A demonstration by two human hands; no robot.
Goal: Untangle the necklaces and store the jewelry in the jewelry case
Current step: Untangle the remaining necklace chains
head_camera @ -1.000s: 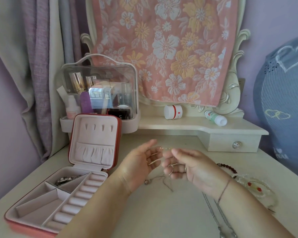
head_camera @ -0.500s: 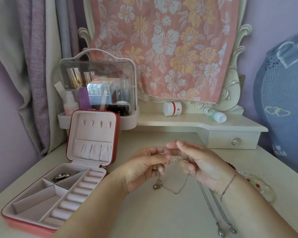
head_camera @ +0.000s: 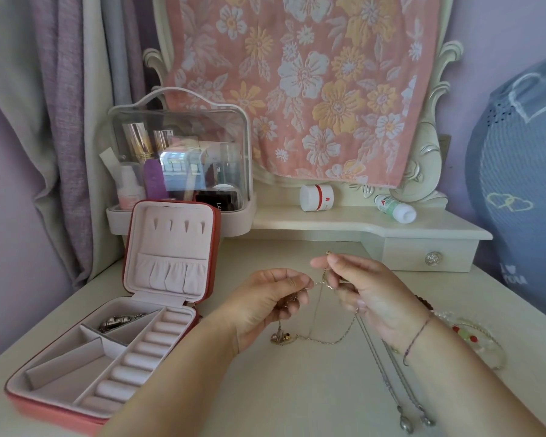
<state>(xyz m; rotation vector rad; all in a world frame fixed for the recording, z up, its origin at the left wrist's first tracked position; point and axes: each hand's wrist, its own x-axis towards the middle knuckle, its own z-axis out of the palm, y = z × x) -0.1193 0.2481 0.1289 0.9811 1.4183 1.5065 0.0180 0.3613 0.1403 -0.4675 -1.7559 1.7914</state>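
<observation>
My left hand point(head_camera: 270, 305) and my right hand point(head_camera: 364, 290) pinch a thin gold necklace point(head_camera: 320, 339) between them above the dressing table. Its chain loops down to the tabletop, with a small pendant point(head_camera: 279, 338) lying under my left hand. A silver necklace point(head_camera: 391, 383) trails from my right hand toward the front edge. The red jewelry case point(head_camera: 60, 408) lies open at the left, with a silver piece point(head_camera: 117, 321) in a back compartment.
A beaded bracelet point(head_camera: 423, 302) and clear bangles point(head_camera: 473, 335) lie behind my right wrist. A clear cosmetics box point(head_camera: 180, 159) stands behind the case. A white jar point(head_camera: 316, 197) and a small bottle point(head_camera: 395, 208) lie on the shelf over a drawer point(head_camera: 431, 257).
My hands have come closer together and lifted slightly. The gold chain now hangs in a longer loop, its pendant resting on the table.
</observation>
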